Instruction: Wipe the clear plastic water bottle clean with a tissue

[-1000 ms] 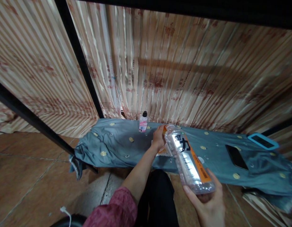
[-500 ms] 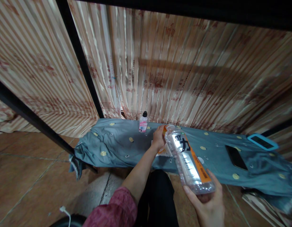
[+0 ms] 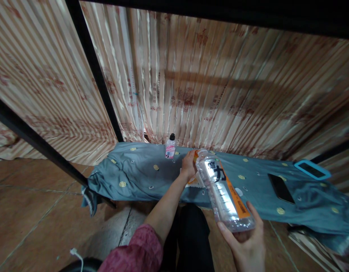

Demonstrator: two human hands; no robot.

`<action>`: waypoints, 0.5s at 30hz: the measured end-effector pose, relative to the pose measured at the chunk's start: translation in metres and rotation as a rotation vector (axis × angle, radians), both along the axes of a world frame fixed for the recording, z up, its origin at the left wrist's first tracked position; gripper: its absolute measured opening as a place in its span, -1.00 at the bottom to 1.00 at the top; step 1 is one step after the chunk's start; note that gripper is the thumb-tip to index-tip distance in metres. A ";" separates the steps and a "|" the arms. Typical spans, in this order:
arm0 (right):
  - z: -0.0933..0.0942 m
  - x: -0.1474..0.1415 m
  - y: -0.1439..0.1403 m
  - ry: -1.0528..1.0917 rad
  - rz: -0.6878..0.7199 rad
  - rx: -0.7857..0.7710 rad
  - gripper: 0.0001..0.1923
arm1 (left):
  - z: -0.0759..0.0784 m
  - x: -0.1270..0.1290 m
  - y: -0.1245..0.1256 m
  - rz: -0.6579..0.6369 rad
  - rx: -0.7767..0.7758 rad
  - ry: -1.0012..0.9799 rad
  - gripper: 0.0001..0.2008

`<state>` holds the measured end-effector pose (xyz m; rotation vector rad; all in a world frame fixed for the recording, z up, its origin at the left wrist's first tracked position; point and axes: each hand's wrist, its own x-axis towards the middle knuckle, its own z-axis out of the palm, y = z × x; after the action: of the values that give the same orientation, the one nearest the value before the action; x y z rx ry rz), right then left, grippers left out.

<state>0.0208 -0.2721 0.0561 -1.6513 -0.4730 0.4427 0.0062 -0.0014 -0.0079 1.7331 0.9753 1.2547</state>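
Bottle (image 3: pixel 223 190) marked "魔力" (orange label) in right hand's (image 3: pixel 246 247) grip; left hand (image 3: pixel 188 165) at cap.

- Two bottles: one large clear bottle (image 3: pixel 223 196) with an orange label, near and right of centre, and one small bottle (image 3: pixel 170 146) with a pink label and a black cap, standing far back by the curtain.
- Two hands: the left hand (image 3: pixel 188 164) and the right hand (image 3: pixel 243 245).
- Two flat devices on the right: one black phone (image 3: pixel 279 187) and one blue-framed device (image 3: pixel 312 169) farther right.
- One grey-blue cloth (image 3: pixel 140 177) with gold dots, spread over the surface.
- One striped curtain (image 3: pixel 208 87) across the far side.
- One white cable (image 3: pixel 78 255) on the floor, near left.
- Two black frame bars (image 3: pixel 92 68) on the left.
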 end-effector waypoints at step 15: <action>-0.005 0.002 0.001 0.053 0.035 0.069 0.39 | -0.005 -0.004 0.011 -0.064 0.073 0.184 -0.62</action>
<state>0.0231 -0.2707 0.0516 -1.5632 -0.4732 0.4904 0.0027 0.0098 -0.0132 1.9483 0.9809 1.1171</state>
